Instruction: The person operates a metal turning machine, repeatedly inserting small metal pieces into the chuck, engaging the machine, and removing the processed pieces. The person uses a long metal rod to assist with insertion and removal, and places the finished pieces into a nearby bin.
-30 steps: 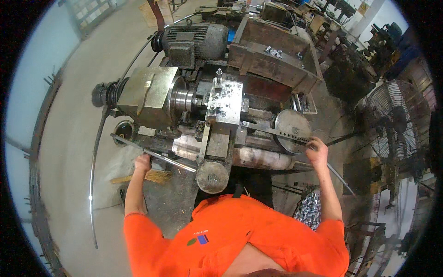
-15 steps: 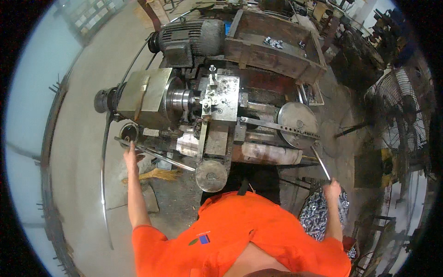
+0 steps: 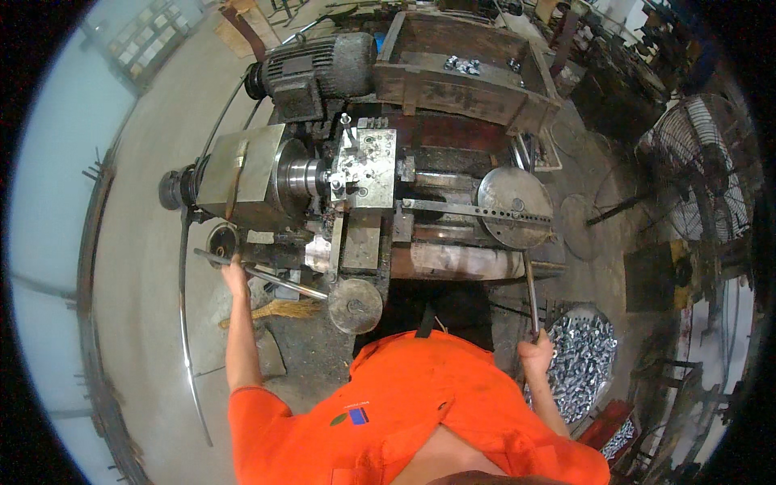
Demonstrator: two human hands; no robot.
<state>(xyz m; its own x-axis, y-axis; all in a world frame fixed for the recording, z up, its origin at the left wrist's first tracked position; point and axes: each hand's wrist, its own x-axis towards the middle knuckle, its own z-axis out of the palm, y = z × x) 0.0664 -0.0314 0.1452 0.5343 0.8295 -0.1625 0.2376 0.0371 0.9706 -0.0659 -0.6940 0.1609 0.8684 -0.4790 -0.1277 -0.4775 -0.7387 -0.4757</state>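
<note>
Levers are what we have in hand at this lathe: our right hand is closed around the near end of a long steel lever that runs down from the round perforated disc at the machine's right, while our left hand rests on a slanting bar handle at the near left, just below the headstock. Whether the left fingers wrap that bar or merely press on it we cannot tell. Between the two sits the tool block close against the chuck, with a round handwheel nearest our orange shirt. We judge this an operating stroke at the machine. Any next move would call for a steady, coordinated pull on both levers. A bin of bright metal parts lies near right; a motor and wooden tray stand far.
</note>
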